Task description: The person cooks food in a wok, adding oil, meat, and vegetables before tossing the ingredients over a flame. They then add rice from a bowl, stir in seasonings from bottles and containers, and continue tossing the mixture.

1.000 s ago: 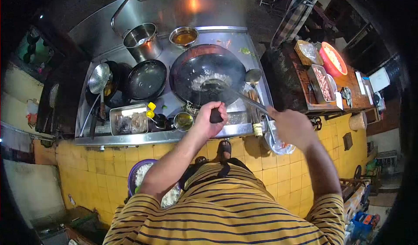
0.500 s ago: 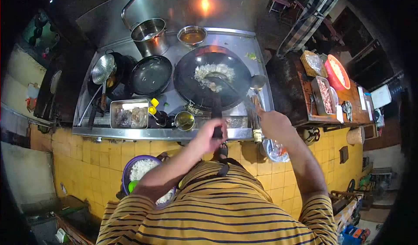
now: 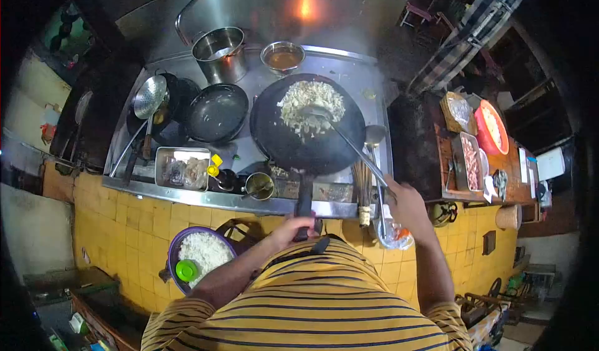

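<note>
My left hand [image 3: 298,227] is closed around the dark handle [image 3: 304,195] of a black wok [image 3: 274,142], close to my waist. In the wok lies a heap of pale, chopped food, perhaps rice [image 3: 326,95], toward its far side. My right hand [image 3: 407,209] grips the long metal handle of a ladle [image 3: 317,111], whose bowl rests in the food. Left of the wok stand a black frying pan [image 3: 216,115], a steel tray [image 3: 163,171] with bagged items, a yellow-capped bottle [image 3: 215,165] and a metal cup [image 3: 259,186].
A steel pot [image 3: 219,64] and a bowl of brown liquid [image 3: 282,58] stand behind. At left lies a perforated strainer [image 3: 150,96]. A bamboo brush [image 3: 363,192] sits right of the wok. A purple-rimmed tub of rice [image 3: 206,251] is below left; a wooden table [image 3: 444,176] holds containers at right.
The wok's handle and my left hand have come nearer my body. The food is spread wider in the wok, and the flame at its back edge no longer shows. My right hand is slightly lower.
</note>
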A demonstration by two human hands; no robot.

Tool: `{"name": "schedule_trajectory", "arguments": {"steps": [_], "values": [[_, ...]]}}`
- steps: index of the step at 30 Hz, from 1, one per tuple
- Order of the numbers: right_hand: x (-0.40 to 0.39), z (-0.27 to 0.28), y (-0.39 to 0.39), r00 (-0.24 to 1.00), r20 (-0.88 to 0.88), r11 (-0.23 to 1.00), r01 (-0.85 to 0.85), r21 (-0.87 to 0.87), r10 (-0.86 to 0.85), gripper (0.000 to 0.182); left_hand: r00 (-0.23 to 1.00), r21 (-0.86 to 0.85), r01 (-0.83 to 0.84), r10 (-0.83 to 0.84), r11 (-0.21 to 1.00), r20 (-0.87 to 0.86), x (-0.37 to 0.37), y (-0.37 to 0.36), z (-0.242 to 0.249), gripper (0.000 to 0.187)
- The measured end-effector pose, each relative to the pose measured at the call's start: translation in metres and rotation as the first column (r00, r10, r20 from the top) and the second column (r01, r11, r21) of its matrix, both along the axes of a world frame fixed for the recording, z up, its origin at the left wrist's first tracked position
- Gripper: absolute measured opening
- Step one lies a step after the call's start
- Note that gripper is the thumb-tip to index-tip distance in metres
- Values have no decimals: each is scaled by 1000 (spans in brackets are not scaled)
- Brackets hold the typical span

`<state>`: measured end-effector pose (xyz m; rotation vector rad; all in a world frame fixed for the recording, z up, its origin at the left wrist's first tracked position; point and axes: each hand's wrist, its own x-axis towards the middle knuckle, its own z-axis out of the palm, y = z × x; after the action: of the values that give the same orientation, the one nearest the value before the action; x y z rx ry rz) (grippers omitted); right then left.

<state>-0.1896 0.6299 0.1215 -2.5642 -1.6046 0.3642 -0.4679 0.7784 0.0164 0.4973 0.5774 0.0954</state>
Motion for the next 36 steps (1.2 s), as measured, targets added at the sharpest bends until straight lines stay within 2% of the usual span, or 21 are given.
{"name": "schedule_trajectory", "arguments": {"steps": [2, 3, 4, 5, 7, 8, 11, 13, 15, 16, 17, 19, 20, 22, 23, 25, 27, 31, 33, 35, 36], "values": [[9, 10, -12, 990, -97, 985, -86, 148, 100, 50, 994, -1, 48, -48, 999, -93, 8, 8, -15, 9], [7, 33, -16, 941, -338, 988, 86, 130, -38, 48, 976, 38, 146, -138, 988, -169, 17, 24, -25, 12], [7, 45, -17, 815, -554, 967, 248, 64, -172, 46, 998, -73, 47, -50, 996, -43, 29, 35, -37, 10], [13, 44, -13, 815, -555, 970, 237, 57, -166, 46, 996, -192, -40, 56, 981, 74, 40, 46, -48, 10], [26, 41, 4, 457, -860, 901, 434, -8, -228, 44, 990, -230, -138, 142, 963, -1, 58, 57, -59, 8], [37, 50, 19, 482, -827, 925, 363, -112, -289, 43, 990, -231, -136, 140, 964, 1, 63, 59, -73, 10], [81, 19, 55, 596, -788, 840, 500, 213, -154, 38, 993, -209, -98, 110, 973, 48, 53, 55, -82, 24], [90, 41, 96, 745, -651, 599, 590, 541, -147, 33, 998, -192, -65, 67, 979, 7, 36, 39, -56, 37], [84, 49, 155, 726, -686, 221, 661, 717, 56, 19, 998, -196, -65, 67, 978, 3, 22, 31, -55, 45], [91, 38, 191, 614, -769, 198, 743, 639, 180, 12, 996, -117, -74, 67, 990, -62, 19, 27, -50, 45], [97, 23, 225, 484, -821, 189, 814, 550, 304, 5, 990, -36, -77, 72, 996, -123, 17, 25, -43, 46], [102, 14, 271, 631, -667, 266, 617, 741, 396, 14, 989, -9, -99, 97, 995, -112, 3, 21, -37, 53], [97, 23, 276, 625, -667, 272, 614, 741, 406, 14, 985, 158, -97, 118, 983, -129, -10, 16, -48, 57], [79, 50, 280, 316, -629, 232, 738, 634, 711, 23, 970, 390, -76, 158, 917, -182, -40, 0, -49, 56], [64, 47, 290, 307, -629, 245, 733, 635, 714, 23, 960, 460, -59, 177, 886, -219, -57, -12, -42, 51], [36, 25, 298, 386, -740, 330, 713, 618, 551, 23, 888, 457, -68, 262, 887, -377, -105, -53, -97, 51], [52, 14, 303, 458, -661, 386, 559, 734, 594, 22, 876, 481, -12, 241, 877, -417, -116, -62, -95, 55], [54, 22, 261, 262, -601, 327, 644, 692, 755, 23, 850, 489, -26, 277, 872, -448, -183, -147, -98, 57], [48, -13, 254, 635, -589, 415, 421, 807, 500, 24, 838, 487, -24, 283, 873, -466, -179, -153, -98, 58], [54, -10, 245, 694, -532, 460, 315, 830, 484, 22, 827, 497, -28, 300, 867, -476, -180, -148, -94, 59], [51, -7, 238, 602, -589, 407, 426, 808, 540, 21, 820, 506, -33, 312, 862, -479, -174, -139, -88, 60]]}}
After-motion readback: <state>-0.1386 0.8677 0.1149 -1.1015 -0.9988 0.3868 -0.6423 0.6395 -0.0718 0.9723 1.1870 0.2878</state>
